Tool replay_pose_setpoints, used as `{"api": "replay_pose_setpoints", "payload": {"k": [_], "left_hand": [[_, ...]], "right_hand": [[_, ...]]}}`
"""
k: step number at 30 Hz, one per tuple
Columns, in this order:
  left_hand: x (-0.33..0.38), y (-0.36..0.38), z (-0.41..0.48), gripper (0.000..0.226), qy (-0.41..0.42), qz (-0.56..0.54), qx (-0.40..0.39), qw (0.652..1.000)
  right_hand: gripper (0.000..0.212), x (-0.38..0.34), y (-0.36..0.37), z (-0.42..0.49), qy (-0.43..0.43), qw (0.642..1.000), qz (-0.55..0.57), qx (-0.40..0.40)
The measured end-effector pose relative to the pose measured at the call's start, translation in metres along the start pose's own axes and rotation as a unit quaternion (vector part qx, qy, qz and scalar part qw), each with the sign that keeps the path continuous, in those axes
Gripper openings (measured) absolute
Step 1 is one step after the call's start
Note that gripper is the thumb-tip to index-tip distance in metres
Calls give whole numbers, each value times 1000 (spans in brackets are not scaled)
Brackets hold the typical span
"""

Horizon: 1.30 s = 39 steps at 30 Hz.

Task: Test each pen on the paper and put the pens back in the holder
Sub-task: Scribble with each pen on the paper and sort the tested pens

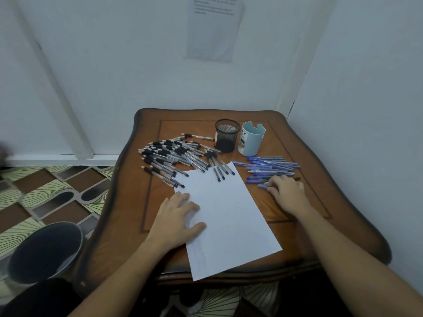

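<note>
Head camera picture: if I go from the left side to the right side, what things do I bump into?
Dark bin on the floor → big pile of black pens → black mesh holder → light blue cup → right hand.

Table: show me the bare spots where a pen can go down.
The table is bare left of the paper beside the left hand, and between the paper's right edge and the right hand. Crowded: black pens, blue pens, mesh holder and blue holder behind.
</note>
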<state>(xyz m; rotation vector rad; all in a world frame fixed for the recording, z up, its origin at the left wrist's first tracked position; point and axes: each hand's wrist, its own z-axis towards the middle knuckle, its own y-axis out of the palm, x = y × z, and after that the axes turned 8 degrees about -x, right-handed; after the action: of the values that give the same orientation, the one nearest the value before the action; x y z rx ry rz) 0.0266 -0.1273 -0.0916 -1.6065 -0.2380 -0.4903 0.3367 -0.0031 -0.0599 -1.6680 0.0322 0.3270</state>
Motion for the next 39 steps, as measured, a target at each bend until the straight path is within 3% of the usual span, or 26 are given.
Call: {"api": "replay_pose_setpoints", "payload": {"k": [4,8,11,14,16,21,25,27,29,31,34,36,39], "left_hand": [[7,7,-10,59,3,-9,8,1000],[1,14,-12,45,66,0,70,995],[-5,10,-9,74,30,-20,33,999],[-9,-1,-6,113,-48,54,-36,997],[-11,-5,-4,126,-71,81,-75,991],[-13,-6,-11,110,-47,69,-49,995],[-18,-4,-13,83,-19,39,13,999],[-20,-2,-14,82,-17,34,24,999],[-19,-1,-15,88,-22,44,20,999],[-20,-1,-16,95,-23,54,15,998],[-21,-3,-20,96,-16,59,6,998],[-22,-2,-24,96,-12,64,5,998],[-20,-1,-28,93,-7,57,15,998]], "right_hand": [[11,-12,3,-6,-33,999,-12,32],[12,-16,14,-10,-61,996,60,38],[17,-19,17,-10,-17,995,96,30],[29,-22,17,-13,8,997,80,13],[31,-22,15,-18,21,998,56,17],[36,-14,11,-24,85,996,-26,-1],[61,-9,4,-23,155,986,-58,-36],[73,-7,-1,-25,184,979,-65,-51],[70,-5,-8,-26,190,978,-66,-60],[53,-4,-16,-30,184,981,-19,-52],[18,-2,-21,-34,128,978,165,22],[24,-14,-22,-35,99,939,323,59],[30,-50,-15,-42,62,859,508,26]]}}
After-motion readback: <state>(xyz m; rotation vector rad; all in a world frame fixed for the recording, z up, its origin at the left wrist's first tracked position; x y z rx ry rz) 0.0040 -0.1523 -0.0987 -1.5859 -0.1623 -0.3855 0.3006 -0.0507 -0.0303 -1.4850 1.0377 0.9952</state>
